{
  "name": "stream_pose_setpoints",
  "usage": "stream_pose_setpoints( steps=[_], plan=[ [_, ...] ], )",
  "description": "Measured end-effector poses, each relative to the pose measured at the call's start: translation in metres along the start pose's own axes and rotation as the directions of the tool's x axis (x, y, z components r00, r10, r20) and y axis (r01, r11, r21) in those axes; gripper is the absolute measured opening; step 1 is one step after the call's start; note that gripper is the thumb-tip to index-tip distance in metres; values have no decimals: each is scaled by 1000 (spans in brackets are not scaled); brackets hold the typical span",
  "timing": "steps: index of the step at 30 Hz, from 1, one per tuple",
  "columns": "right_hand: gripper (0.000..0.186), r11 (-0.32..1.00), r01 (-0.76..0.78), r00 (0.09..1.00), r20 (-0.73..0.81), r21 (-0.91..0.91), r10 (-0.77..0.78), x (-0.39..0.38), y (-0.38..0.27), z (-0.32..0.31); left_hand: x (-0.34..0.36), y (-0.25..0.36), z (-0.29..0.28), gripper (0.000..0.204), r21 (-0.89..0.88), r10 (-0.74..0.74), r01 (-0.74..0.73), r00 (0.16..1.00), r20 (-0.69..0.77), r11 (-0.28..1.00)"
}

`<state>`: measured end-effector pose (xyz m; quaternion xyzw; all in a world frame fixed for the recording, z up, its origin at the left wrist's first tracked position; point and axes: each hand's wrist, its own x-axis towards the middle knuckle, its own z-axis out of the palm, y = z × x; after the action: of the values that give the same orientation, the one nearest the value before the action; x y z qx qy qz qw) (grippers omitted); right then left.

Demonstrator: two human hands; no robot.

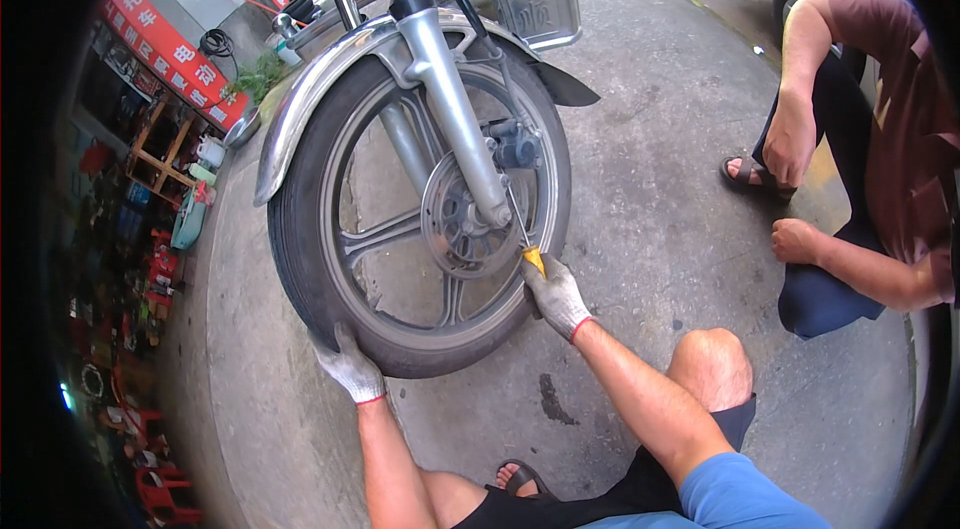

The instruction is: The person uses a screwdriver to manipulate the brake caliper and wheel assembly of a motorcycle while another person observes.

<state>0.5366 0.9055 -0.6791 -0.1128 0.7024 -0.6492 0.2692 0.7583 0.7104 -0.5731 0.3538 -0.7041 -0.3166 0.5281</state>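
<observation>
We have the motorcycle's front wheel point(385, 232) upright on the pavement point(640, 179), still mounted between the fork legs, brake disc point(433, 217) and caliper point(517, 147) in place. Right hand point(556, 295): fingers wrapped around a yellow-handled screwdriver point(534, 259), its shaft pointing up beside the lower end of the near fork leg point(450, 109); tip contact, we can't tell. Left hand point(350, 367): at the tyre's lower left, fingers partly hidden; how firmly they hold, we can't tell. Progress: we'd judge mid-step, tool work at the hub underway. Nothing visibly detached; no finished result to log. Remaining tool work: can't tell.
</observation>
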Motion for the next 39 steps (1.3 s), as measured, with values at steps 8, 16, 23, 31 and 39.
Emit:
stream_pose_setpoints(
  steps=[8,16,23,31,39],
  plan=[
    [42,1000,22,999,26,15,-22,2,-7,-4,-2,1,0,49,77,51,-50,999,-8,996],
    [40,999,16,1000,21,36,-17,6,-4,-3,-1,1,1,50,12,43,-43,999,5,999],
    [37,983,180,979,-94,-27,-182,5,8,10,-3,12,4,51,-25,9,-9,1000,17,1000],
    [30,960,281,939,-203,-5,-276,7,8,24,-4,16,4,51,-29,-1,2,1000,9,1000],
    [31,956,291,929,-229,-30,-290,10,15,28,-4,7,1,53,26,30,-29,1000,-8,999]
  ],
)
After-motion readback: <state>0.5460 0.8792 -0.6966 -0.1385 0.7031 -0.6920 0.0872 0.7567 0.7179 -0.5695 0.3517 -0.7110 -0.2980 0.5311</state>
